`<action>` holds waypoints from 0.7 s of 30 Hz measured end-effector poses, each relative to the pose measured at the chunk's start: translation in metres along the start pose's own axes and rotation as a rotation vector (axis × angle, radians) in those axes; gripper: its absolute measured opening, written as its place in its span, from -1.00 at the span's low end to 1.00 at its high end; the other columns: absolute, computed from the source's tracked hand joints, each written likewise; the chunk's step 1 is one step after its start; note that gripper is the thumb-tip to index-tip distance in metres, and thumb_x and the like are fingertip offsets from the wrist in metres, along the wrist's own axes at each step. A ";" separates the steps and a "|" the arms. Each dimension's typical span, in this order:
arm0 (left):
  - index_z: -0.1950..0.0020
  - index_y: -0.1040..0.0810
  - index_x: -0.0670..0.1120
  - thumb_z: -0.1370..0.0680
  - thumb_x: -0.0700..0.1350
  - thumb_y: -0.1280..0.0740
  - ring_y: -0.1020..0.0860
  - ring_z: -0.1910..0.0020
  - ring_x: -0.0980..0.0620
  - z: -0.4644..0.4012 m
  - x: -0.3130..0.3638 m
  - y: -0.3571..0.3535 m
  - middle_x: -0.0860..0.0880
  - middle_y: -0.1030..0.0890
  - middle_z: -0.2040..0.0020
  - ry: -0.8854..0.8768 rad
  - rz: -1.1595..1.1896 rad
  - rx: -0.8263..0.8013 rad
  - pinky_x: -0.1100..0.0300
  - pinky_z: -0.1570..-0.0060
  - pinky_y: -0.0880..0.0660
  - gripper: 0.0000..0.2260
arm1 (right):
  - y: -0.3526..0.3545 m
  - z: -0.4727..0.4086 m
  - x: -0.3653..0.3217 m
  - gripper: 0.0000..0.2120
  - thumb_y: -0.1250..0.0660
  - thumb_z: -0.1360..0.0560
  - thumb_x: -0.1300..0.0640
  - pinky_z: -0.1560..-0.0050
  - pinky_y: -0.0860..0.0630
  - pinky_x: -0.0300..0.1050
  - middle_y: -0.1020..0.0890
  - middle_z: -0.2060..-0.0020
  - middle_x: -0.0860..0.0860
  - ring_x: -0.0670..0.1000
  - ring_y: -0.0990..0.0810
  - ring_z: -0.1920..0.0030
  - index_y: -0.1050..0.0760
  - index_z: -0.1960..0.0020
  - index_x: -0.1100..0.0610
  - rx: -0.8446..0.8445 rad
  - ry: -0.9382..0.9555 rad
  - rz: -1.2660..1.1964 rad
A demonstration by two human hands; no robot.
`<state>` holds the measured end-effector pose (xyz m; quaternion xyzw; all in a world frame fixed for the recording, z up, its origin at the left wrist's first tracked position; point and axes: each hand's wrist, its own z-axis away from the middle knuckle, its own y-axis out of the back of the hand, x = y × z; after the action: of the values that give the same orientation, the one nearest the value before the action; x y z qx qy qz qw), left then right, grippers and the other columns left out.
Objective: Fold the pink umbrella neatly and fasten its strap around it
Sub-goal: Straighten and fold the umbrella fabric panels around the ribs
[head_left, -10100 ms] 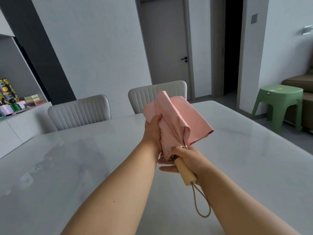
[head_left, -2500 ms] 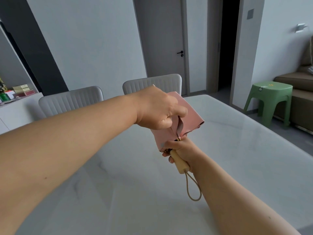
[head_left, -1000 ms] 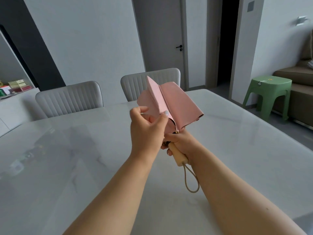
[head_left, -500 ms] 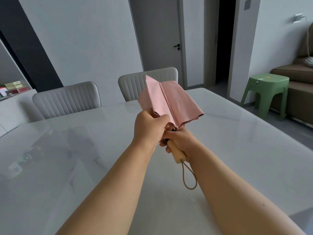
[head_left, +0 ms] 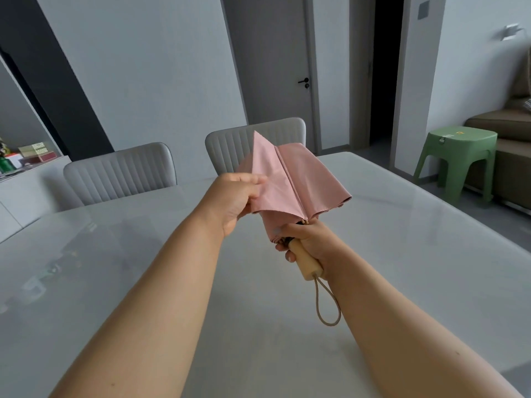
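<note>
The pink umbrella (head_left: 298, 182) is collapsed and held in the air above the white table (head_left: 402, 254), canopy pointing away from me, its panels loose and partly pleated. My right hand (head_left: 309, 239) is closed around the base of the canopy and the top of the pale wooden handle (head_left: 307, 264); a tan cord loop (head_left: 327, 305) hangs from the handle's end. My left hand (head_left: 232, 196) pinches the left edge of a flat canopy panel and holds it out to the left. I cannot pick out the strap.
Two grey padded chairs (head_left: 120, 170) (head_left: 230, 142) stand at the table's far side. A green plastic stool (head_left: 457, 156) and a brown sofa (head_left: 511, 130) are at the right. A sideboard with boxes (head_left: 34, 152) is at far left. A grey door (head_left: 275, 58) is behind.
My left hand has left the canopy base by my right hand, moved up and left, and now pinches a panel edge, pulling it flat. My right hand keeps its grip.
</note>
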<state>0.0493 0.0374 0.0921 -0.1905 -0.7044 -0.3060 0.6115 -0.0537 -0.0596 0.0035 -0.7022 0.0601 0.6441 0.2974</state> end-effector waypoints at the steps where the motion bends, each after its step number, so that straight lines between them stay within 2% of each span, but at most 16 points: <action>1: -0.06 -0.63 -0.14 -0.54 -0.42 -0.21 -0.57 0.13 -0.01 0.000 -0.005 0.003 -0.15 -0.62 -0.02 0.002 0.041 -0.007 0.19 0.17 -0.57 -0.72 | 0.000 0.000 0.000 -0.71 -0.35 -0.46 0.38 0.55 -0.41 -0.21 -0.56 0.25 0.15 0.03 -0.55 0.42 -0.46 -0.17 0.26 -0.003 -0.002 -0.023; 4: -0.08 -0.64 -0.11 -0.55 -0.39 -0.25 -0.60 0.09 -0.03 0.001 -0.018 0.011 -0.13 -0.66 -0.03 -0.018 0.118 -0.027 0.21 0.15 -0.59 -0.73 | 0.001 0.000 0.000 -0.75 -0.37 -0.47 0.35 0.56 -0.40 -0.23 -0.58 0.27 0.12 0.01 -0.54 0.41 -0.46 -0.13 0.24 -0.050 0.003 -0.077; 6: -0.14 -0.62 -0.10 -0.53 -0.41 -0.30 -0.65 0.04 -0.03 0.004 -0.028 0.012 -0.11 -0.68 -0.05 -0.033 0.182 -0.050 0.20 0.06 -0.62 -0.71 | 0.002 0.000 -0.001 -0.75 -0.45 -0.44 0.22 0.56 -0.39 -0.25 -0.58 0.25 0.10 0.00 -0.54 0.38 -0.49 -0.07 0.19 -0.082 0.017 -0.093; 9: -0.28 -0.56 -0.13 -0.49 -0.43 -0.35 -0.65 0.01 -0.04 0.006 -0.041 0.011 -0.12 -0.67 0.00 -0.049 0.280 -0.078 0.16 -0.07 -0.61 -0.60 | 0.001 0.000 -0.001 -0.52 -0.49 -0.32 -0.10 0.57 -0.39 -0.26 -0.60 0.24 0.10 0.01 -0.56 0.36 -0.52 -0.06 0.21 -0.112 0.022 -0.159; 11: -0.38 -0.50 -0.14 -0.47 -0.43 -0.38 -0.61 0.04 -0.06 0.007 -0.047 0.008 -0.19 -0.64 0.00 -0.061 0.274 -0.092 0.15 -0.07 -0.60 -0.51 | 0.001 -0.001 -0.001 -0.36 -0.46 -0.31 -0.25 0.57 -0.40 -0.25 -0.60 0.24 0.12 0.02 -0.55 0.37 -0.51 -0.12 0.25 -0.097 0.014 -0.198; 12: -0.41 -0.47 -0.13 -0.46 -0.43 -0.39 -0.60 0.06 -0.06 0.008 -0.049 0.006 -0.23 -0.62 -0.01 -0.065 0.264 -0.101 0.15 -0.07 -0.59 -0.46 | 0.001 -0.001 -0.001 -0.38 -0.44 -0.34 -0.23 0.58 -0.40 -0.24 -0.59 0.24 0.13 0.02 -0.53 0.38 -0.50 -0.13 0.26 -0.084 0.014 -0.204; 14: -0.44 -0.44 -0.11 -0.45 -0.45 -0.38 -0.60 0.07 -0.06 0.009 -0.054 0.005 -0.26 -0.59 -0.01 -0.063 0.249 -0.109 0.14 -0.09 -0.57 -0.42 | 0.000 -0.001 -0.001 -0.57 -0.40 -0.47 -0.04 0.58 -0.39 -0.23 -0.57 0.23 0.16 0.02 -0.52 0.40 -0.48 -0.13 0.28 -0.044 0.021 -0.186; 16: -0.43 -0.45 -0.11 -0.46 -0.47 -0.36 -0.61 0.06 -0.06 0.011 -0.056 0.006 -0.18 -0.62 -0.02 -0.071 0.251 -0.113 0.12 -0.08 -0.58 -0.43 | 0.000 0.000 0.000 -0.73 -0.34 -0.53 0.15 0.57 -0.39 -0.20 -0.57 0.23 0.19 0.03 -0.52 0.39 -0.47 -0.14 0.31 -0.002 0.042 -0.134; 18: -0.40 -0.48 -0.07 -0.48 -0.47 -0.32 -0.63 0.04 -0.06 0.010 -0.049 0.010 -0.08 -0.64 -0.10 -0.089 0.236 -0.094 0.14 0.05 -0.61 -0.46 | 0.000 0.000 0.001 -0.72 -0.33 -0.53 0.23 0.56 -0.39 -0.20 -0.57 0.26 0.18 0.04 -0.51 0.40 -0.44 -0.20 0.33 0.015 0.080 -0.107; 21: -0.36 -0.47 0.03 -0.53 -0.32 -0.31 -0.65 0.07 -0.02 -0.005 -0.026 0.014 -0.09 -0.64 -0.08 -0.098 0.157 0.022 0.20 0.25 -0.56 -0.56 | -0.001 0.001 0.000 -0.73 -0.34 -0.52 0.27 0.56 -0.39 -0.20 -0.56 0.27 0.18 0.04 -0.50 0.40 -0.45 -0.18 0.33 0.007 0.118 -0.071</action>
<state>0.0664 0.0474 0.0693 -0.2530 -0.7196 -0.2399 0.6005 -0.0543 -0.0586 0.0042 -0.7394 0.0548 0.5905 0.3186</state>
